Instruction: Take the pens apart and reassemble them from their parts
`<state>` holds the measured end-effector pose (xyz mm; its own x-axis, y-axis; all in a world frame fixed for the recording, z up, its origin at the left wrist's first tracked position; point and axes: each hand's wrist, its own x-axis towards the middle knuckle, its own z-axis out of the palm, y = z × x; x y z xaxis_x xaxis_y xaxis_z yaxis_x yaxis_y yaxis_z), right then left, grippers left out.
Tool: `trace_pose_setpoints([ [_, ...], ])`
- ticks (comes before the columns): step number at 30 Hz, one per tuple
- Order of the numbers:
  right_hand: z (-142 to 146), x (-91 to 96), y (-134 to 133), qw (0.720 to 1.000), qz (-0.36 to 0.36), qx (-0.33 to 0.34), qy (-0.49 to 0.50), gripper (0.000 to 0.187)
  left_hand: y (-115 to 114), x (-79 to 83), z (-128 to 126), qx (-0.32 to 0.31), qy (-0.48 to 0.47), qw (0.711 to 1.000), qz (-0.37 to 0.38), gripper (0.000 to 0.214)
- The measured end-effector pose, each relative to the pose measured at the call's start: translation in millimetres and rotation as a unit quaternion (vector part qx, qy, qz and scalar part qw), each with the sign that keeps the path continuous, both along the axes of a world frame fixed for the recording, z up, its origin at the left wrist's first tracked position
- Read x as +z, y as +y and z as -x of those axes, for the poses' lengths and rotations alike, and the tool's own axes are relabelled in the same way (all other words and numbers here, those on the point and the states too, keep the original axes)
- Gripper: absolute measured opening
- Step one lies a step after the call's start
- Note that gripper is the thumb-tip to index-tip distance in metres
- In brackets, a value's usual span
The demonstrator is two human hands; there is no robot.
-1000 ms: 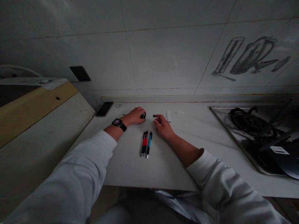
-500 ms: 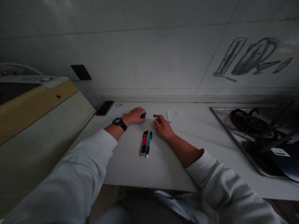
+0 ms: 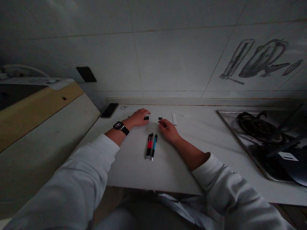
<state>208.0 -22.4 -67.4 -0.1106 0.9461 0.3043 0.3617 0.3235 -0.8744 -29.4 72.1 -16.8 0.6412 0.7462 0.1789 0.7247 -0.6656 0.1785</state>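
While pens [image 3: 151,146] lie between, left hand [image 3: 139,116] released beside black piece [image 3: 146,118], right hand [image 3: 169,129] grip unclear, stove label [image 3: 287,156] unreadable.

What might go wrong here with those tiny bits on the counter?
The light is dim and the small black pieces beside the left hand are tiny, so they might be lost or flicked off the counter. A move of the right hand could also nudge the pens lying close to it, and they may roll.

Left hand [image 3: 138,117] is sliding back off the small black piece [image 3: 146,118], exposing it beside the fingers [image 3: 145,112].
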Motion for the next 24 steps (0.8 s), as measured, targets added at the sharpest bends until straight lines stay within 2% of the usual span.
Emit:
trace_pose_setpoints([
  [3,-1.6,1.5,-1.3,1.000,0.005,0.002,-0.022,0.022,-9.7,8.0,8.3,0.024,-0.008,1.000,-0.016,0.051],
  [6,-2.3,2.5,-3.4,0.999,0.005,0.007,-0.036,0.021,-20.7,10.2,20.2,0.073,0.015,0.997,-0.013,0.057],
  [12,-1.0,4.9,-7.9,0.998,0.000,0.009,-0.059,0.021,-32.1,0.0,31.2,0.150,0.049,0.987,0.008,0.050],
  [17,-1.6,9.2,-10.6,0.997,0.003,0.009,-0.074,0.020,-25.7,-9.9,23.4,0.164,0.042,0.986,0.006,0.039],
  [24,-2.5,10.7,-10.8,0.995,0.010,0.028,-0.097,0.019,-19.1,-14.7,20.3,0.152,0.009,0.988,-0.018,0.039],
])
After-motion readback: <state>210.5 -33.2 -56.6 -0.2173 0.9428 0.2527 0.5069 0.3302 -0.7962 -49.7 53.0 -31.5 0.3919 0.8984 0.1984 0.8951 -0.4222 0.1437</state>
